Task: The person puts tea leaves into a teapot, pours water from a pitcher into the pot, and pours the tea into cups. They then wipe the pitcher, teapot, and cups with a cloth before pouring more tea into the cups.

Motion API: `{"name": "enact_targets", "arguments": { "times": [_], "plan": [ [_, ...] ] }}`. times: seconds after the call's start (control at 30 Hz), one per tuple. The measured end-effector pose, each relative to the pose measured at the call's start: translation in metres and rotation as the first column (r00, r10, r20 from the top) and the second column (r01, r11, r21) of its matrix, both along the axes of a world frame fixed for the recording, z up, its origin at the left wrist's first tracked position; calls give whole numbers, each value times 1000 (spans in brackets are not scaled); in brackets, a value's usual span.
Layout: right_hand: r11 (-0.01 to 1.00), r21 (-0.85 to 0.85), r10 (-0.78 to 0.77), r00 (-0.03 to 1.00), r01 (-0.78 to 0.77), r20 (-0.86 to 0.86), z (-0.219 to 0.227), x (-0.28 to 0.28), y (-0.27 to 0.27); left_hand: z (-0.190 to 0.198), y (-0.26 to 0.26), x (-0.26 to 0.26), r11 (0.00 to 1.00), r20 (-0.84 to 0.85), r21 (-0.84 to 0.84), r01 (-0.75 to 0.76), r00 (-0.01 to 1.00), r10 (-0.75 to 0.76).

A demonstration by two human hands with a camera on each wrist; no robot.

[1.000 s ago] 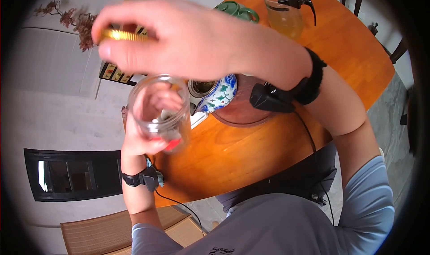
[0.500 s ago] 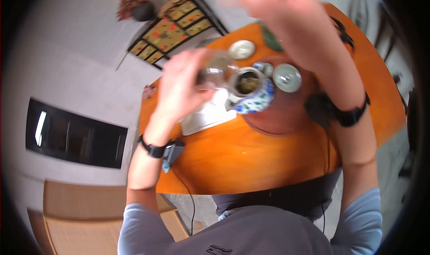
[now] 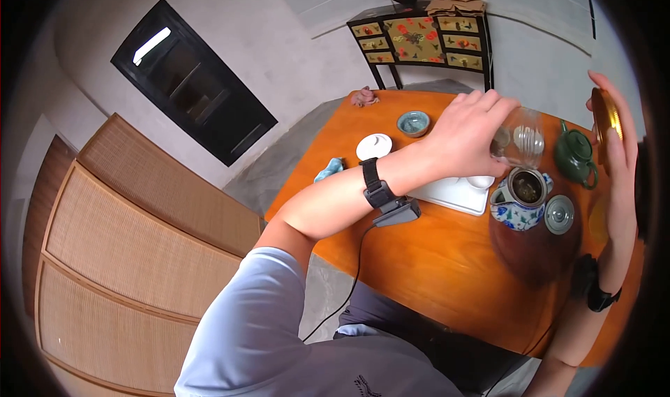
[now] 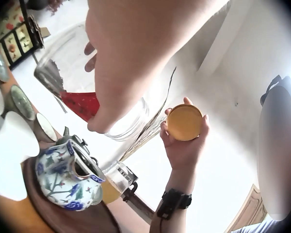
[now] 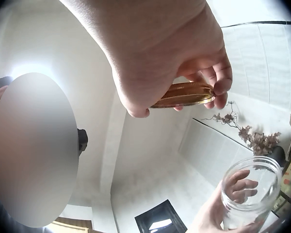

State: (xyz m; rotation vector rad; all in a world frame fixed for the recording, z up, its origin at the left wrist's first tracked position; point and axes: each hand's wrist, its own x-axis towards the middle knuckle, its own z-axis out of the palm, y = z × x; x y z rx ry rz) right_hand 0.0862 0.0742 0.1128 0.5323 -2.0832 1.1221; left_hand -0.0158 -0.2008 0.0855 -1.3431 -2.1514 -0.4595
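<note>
My left hand [image 3: 467, 135] grips a clear jar [image 3: 525, 137] with a red label [image 4: 81, 104]. The jar leans over with its threaded mouth to the right, and dark bits lie near its base. Just below it stands a blue-and-white teapot [image 3: 518, 205], uncovered, dark leaves inside. In my right hand [image 5: 184, 58] is a round gold lid [image 4: 184, 122], held by its edge between thumb and fingers. That hand is raised at the right, apart from the jar. A pale teapot lid [image 3: 560, 214] lies beside the blue-and-white pot.
The teapot stands on a round brown board [image 3: 534, 261] on the wooden table [image 3: 419, 257]. Behind it is a green teapot [image 3: 576, 154]. A pitcher of yellow liquid [image 4: 110, 190] stands at the right. Leftward are a white tray [image 3: 453, 200], a white dish [image 3: 373, 147] and a bowl [image 3: 413, 123].
The view has swung left. My left hand has carried the jar toward the teapot and tilted it from upright. My right hand has moved away to the right with the gold lid.
</note>
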Motion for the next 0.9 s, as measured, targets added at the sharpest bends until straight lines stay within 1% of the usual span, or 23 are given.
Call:
{"name": "enact_targets", "arguments": {
  "times": [0.03,0.07,0.1,0.17,0.27,0.3,0.33,0.4,0.43,0.47,0.53,0.57,0.6,0.67,0.7,0.73,0.8,0.9],
  "plan": [
    [1000,-19,-19,999,19,43,3,7,-14,-1,0,2,997,47,71,23,999,-27],
    [998,-51,43,997,-39,67,2,12,-25,-1,0,4,989,89,143,45,994,-58],
    [999,-35,35,999,-33,37,0,10,-33,2,-1,9,989,85,145,40,995,-53],
    [996,57,70,998,-71,6,2,12,-44,5,0,20,970,167,238,47,982,-88],
    [980,172,106,994,-101,-20,-1,14,-61,9,3,36,960,125,273,65,987,-102],
    [973,224,58,998,-54,-12,1,17,-66,9,3,38,956,127,289,60,987,-100],
    [970,232,78,997,-72,-15,0,18,-70,9,4,41,954,123,296,42,989,-81],
    [981,179,-54,994,70,-92,-6,15,-74,7,7,45,914,78,393,100,987,-142],
    [980,193,-30,999,37,-39,-9,15,-70,7,8,46,901,27,420,109,991,-133],
    [979,203,-7,999,14,-35,-13,13,-66,6,9,47,899,30,430,87,993,-111],
    [992,124,13,1000,-13,1,-21,6,-58,4,11,48,876,-42,457,155,987,-152],
    [995,101,0,999,-4,33,-24,6,-54,3,14,50,853,-97,493,171,985,-141],
    [994,109,19,999,-23,36,-29,4,-47,2,16,51,852,-94,500,153,988,-122],
    [997,-73,37,994,-30,103,-50,-3,-20,2,18,54,862,-73,480,166,986,-149],
    [991,-128,42,992,-27,119,-58,-3,-5,2,18,55,864,-50,471,175,984,-172],
    [990,-143,19,994,-3,105,-62,0,7,1,24,56,863,-49,479,163,986,-160],
    [988,-142,-56,997,64,60,-64,11,26,-2,39,57,763,-102,606,224,973,-205],
    [984,-61,-172,979,166,-110,-43,34,25,1,45,64,758,-129,613,223,975,-183]
  ]
}}
